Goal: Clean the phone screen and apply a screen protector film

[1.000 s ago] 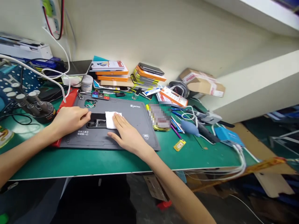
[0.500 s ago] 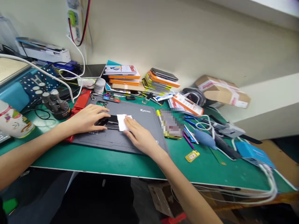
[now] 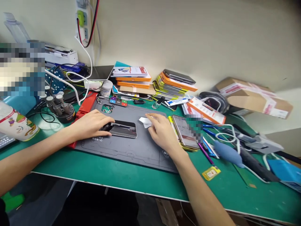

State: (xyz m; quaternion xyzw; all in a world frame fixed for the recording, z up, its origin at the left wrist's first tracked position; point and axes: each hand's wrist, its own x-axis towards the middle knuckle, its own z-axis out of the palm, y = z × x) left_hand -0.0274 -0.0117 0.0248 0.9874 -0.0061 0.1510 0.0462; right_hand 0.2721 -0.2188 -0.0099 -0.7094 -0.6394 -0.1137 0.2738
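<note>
A black smartphone [image 3: 123, 129] lies screen up on the dark grey work mat [image 3: 131, 149], its glass showing reflections. My left hand [image 3: 95, 124] grips the phone's left end, thumb along the near edge and fingers on the far edge. To the right of the phone, my right hand [image 3: 162, 128] pinches a folded white wipe [image 3: 145, 122] between its fingers, just above or on the mat; I cannot tell which. Small metal parts [image 3: 107, 109] sit in a recess at the mat's upper left.
Behind the mat are stacked orange boxes [image 3: 134, 79]. Another phone [image 3: 185, 131] lies to its right, near a blue air blower [image 3: 228, 153] and a yellow tag [image 3: 211, 172]. A screwdriver stand [image 3: 62, 114] and a patterned cup [image 3: 17, 124] are at the left.
My right hand has slid the wipe rightward off the phone, uncovering its screen. My left hand still holds the phone's left end. The camera view has turned slightly left.
</note>
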